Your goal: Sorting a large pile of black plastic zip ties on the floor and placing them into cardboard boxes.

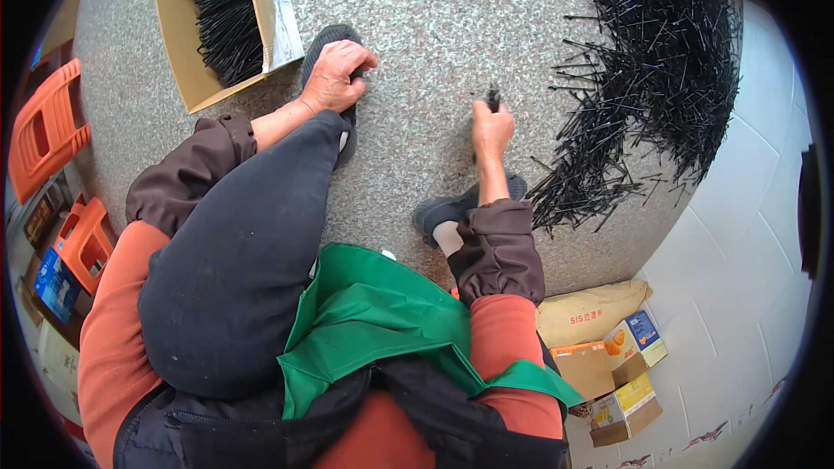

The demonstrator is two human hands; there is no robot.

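The left hand [337,76] hides the shoe's toe [334,35]; the rod pile [660,61] runs off-frame.

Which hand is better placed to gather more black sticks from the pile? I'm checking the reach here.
Probably the right hand: it already grips a few sticks and sits beside the pile of black sticks. The left hand rests on a shoe, farther away.

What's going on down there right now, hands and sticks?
Left hand resting on shoe, empty. Right hand gripping a few black sticks. Big stick pile lies to the right; nothing between.
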